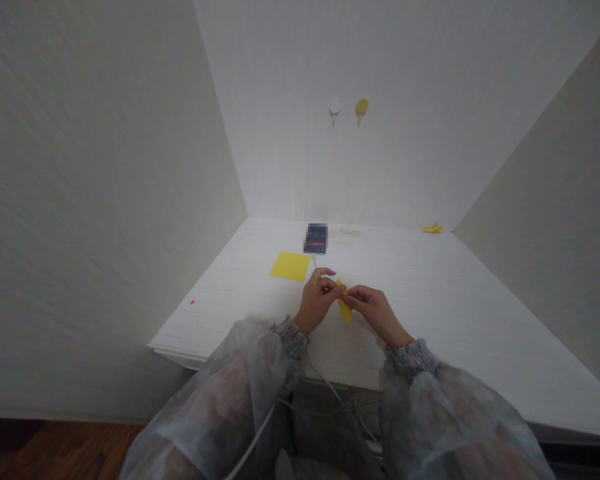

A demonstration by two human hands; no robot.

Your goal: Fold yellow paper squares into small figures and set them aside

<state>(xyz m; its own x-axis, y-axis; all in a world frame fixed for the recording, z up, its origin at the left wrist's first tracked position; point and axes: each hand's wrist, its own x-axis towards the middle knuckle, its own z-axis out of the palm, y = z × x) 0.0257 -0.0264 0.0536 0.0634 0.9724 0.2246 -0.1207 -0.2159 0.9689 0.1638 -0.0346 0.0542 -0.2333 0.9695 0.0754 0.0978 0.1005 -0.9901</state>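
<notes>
Between my two hands, above the white table (240, 293), is a narrow piece of folded yellow paper (345, 312). The fingertips of my left hand (321, 297) pinch its upper end from the left. From the other side, my right hand (375, 308) pinches the same end with thumb and forefinger. The paper's lower end hangs free, pointing towards me. A flat yellow sheet of paper (290, 266) lies on the table to the left of my left hand.
A phone (316, 239) with a white cable stands at the back. A small yellow folded-looking object (433, 229) lies in the far right corner. White (335, 105) and yellow (362, 107) hooks are on the back wall. A red speck (193, 302) lies at left. Side walls enclose the table.
</notes>
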